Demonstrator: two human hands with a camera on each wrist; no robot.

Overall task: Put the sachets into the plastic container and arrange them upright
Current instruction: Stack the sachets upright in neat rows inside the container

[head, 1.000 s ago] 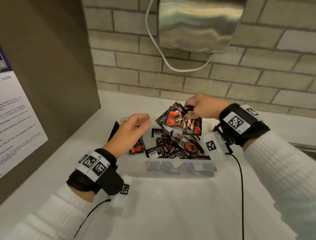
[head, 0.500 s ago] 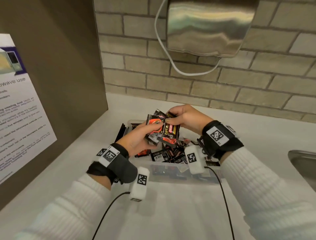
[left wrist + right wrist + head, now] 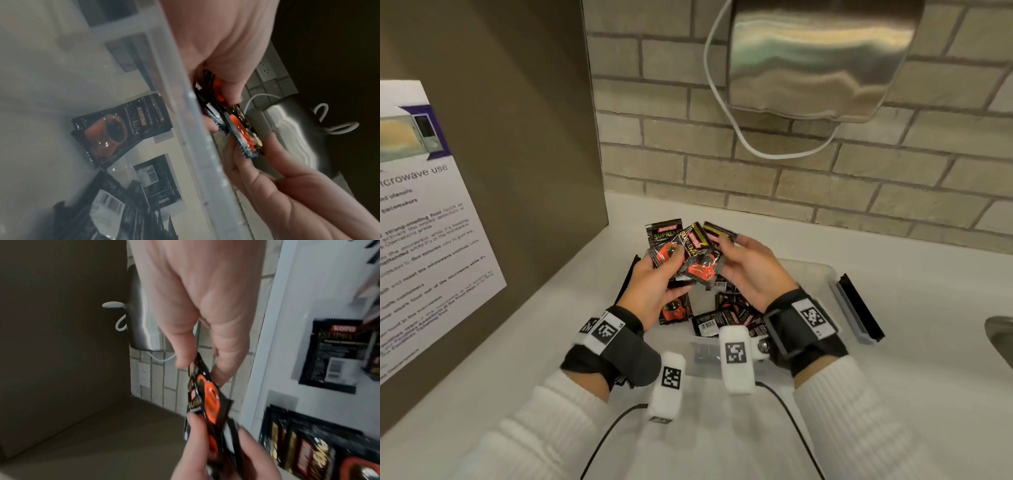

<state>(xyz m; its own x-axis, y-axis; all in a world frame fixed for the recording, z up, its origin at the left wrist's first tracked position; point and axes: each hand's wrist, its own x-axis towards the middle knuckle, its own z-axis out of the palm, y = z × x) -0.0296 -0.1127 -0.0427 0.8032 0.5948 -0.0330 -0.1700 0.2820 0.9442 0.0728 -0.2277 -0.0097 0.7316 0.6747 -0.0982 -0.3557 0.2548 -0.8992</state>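
Observation:
A fanned bundle of black-and-red sachets (image 3: 690, 251) is held above the clear plastic container (image 3: 822, 274). My left hand (image 3: 671, 265) grips its lower left side with the thumb across the front. My right hand (image 3: 726, 253) pinches its right edge. Several more sachets (image 3: 729, 317) lie loose and flat inside the container. The left wrist view shows the bundle (image 3: 236, 125) edge-on between both hands, beyond the container wall (image 3: 185, 116). In the right wrist view, thumb and fingers pinch the top of the bundle (image 3: 205, 389).
The container stands on a white counter (image 3: 893, 394) against a brick wall. Its lid (image 3: 859, 308) lies just to its right. A steel sink edge (image 3: 1000, 337) is at far right, a brown panel with a poster (image 3: 424, 222) at left, and a steel dispenser (image 3: 818, 58) overhead.
A second ago only my right hand held the bundle, while the left hovered open over the container. The left hand has risen and taken hold, and both now hold it.

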